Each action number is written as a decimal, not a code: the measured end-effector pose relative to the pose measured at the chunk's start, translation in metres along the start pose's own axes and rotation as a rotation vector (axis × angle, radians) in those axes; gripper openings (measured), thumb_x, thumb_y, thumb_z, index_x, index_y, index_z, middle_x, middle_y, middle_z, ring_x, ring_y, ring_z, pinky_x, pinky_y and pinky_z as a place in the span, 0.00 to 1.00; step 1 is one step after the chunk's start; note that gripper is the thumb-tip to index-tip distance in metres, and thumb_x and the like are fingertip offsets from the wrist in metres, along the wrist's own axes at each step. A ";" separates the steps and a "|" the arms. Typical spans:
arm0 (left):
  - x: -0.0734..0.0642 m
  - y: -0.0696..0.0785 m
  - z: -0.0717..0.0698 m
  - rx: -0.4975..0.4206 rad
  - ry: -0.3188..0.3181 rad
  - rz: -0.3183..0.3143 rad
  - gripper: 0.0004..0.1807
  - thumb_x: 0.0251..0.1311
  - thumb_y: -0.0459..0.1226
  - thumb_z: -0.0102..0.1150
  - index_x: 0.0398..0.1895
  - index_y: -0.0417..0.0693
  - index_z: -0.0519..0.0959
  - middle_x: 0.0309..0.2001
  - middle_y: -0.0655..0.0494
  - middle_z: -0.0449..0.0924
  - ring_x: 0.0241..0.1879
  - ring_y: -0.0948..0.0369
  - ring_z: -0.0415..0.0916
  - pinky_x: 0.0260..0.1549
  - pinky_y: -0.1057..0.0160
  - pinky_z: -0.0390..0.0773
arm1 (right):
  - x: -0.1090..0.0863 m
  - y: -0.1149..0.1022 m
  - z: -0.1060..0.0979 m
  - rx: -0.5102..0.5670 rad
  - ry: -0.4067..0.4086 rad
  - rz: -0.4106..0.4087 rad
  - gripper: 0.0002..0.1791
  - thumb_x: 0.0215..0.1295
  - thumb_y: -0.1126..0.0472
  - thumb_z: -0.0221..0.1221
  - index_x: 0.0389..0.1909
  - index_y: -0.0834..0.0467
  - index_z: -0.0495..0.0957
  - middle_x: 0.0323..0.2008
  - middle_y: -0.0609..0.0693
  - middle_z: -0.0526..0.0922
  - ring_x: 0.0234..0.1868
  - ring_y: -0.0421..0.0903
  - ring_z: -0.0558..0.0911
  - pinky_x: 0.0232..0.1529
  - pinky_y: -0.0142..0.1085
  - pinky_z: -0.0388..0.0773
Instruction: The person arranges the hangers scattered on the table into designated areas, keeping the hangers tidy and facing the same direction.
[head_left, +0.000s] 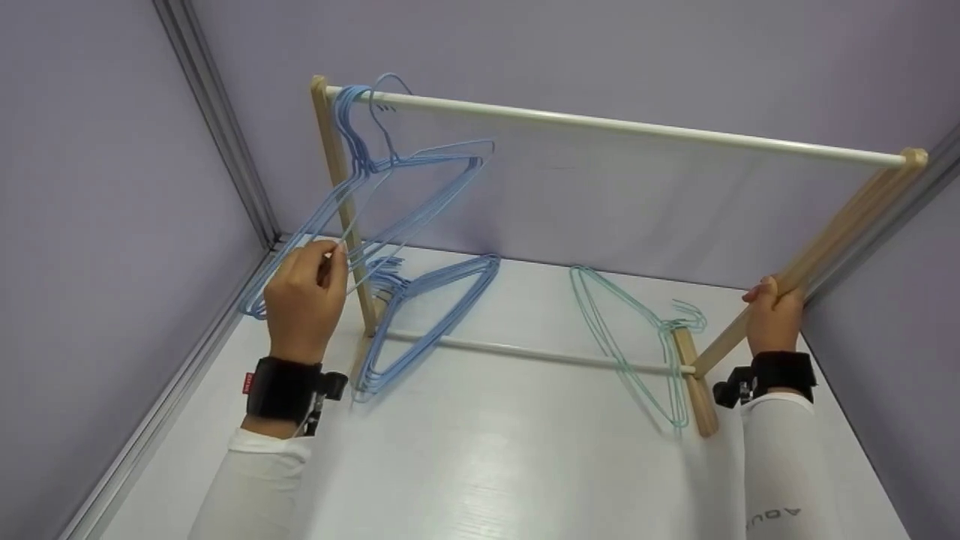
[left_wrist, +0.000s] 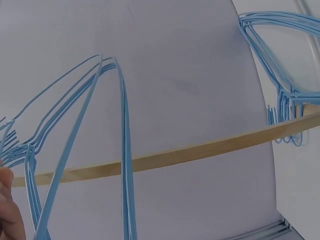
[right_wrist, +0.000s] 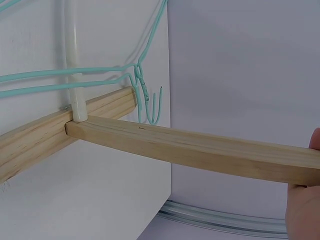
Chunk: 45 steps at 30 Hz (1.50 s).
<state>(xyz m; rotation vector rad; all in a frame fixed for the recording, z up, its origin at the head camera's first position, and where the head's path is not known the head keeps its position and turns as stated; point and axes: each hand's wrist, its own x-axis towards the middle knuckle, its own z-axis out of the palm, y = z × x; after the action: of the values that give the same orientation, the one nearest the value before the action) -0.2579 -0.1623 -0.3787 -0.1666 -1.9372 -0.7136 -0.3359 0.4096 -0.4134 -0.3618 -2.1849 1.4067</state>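
My left hand (head_left: pixel 304 292) pinches the wire of a blue clothes hanger (head_left: pixel 384 135) between thumb and fingers. Its hook is at the white top rail (head_left: pixel 600 124) of a wooden rack, slightly apart from several blue hangers (head_left: pixel 349 127) bunched at the left end; I cannot tell whether it rests on the rail. In the left wrist view the fingertips (left_wrist: pixel 9 210) show at the left edge beside the hangers (left_wrist: pixel 125 150). My right hand (head_left: pixel 776 319) grips the rack's right wooden post (head_left: pixel 847 225), also seen in the right wrist view as a slanting post (right_wrist: pixel 200 150).
A bundle of blue hangers (head_left: pixel 431 337) lies by the rack's left foot. A few green hangers (head_left: pixel 600 322) lean at the right foot (head_left: pixel 697 405), across the lower white bar (head_left: pixel 517 351). Grey panel walls (head_left: pixel 105 187) enclose the white surface (head_left: pixel 480 465) on the left, back and right.
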 end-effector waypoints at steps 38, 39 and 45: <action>-0.005 -0.012 -0.008 0.221 0.107 -0.022 0.09 0.67 0.35 0.63 0.39 0.35 0.83 0.35 0.39 0.80 0.33 0.43 0.75 0.29 0.45 0.75 | 0.003 0.002 0.001 0.003 0.010 -0.016 0.09 0.82 0.54 0.40 0.41 0.51 0.66 0.30 0.41 0.71 0.38 0.36 0.69 0.49 0.32 0.62; -0.005 -0.013 -0.008 0.223 0.105 -0.021 0.09 0.67 0.35 0.62 0.39 0.34 0.83 0.35 0.38 0.80 0.33 0.42 0.74 0.30 0.45 0.75 | 0.003 0.002 0.001 0.002 0.011 -0.018 0.10 0.82 0.54 0.40 0.42 0.53 0.66 0.30 0.41 0.71 0.38 0.36 0.69 0.49 0.32 0.62; -0.009 -0.014 -0.005 0.224 0.093 -0.028 0.07 0.67 0.33 0.60 0.39 0.35 0.83 0.35 0.38 0.79 0.34 0.42 0.73 0.31 0.46 0.74 | 0.001 0.002 0.001 0.001 0.009 -0.032 0.10 0.82 0.56 0.39 0.46 0.56 0.66 0.30 0.40 0.71 0.38 0.36 0.69 0.50 0.31 0.62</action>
<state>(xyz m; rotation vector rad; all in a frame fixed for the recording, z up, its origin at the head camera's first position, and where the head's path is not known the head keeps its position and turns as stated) -0.2554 -0.1752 -0.3906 0.0323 -1.9172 -0.5086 -0.3377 0.4100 -0.4158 -0.3298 -2.1733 1.3867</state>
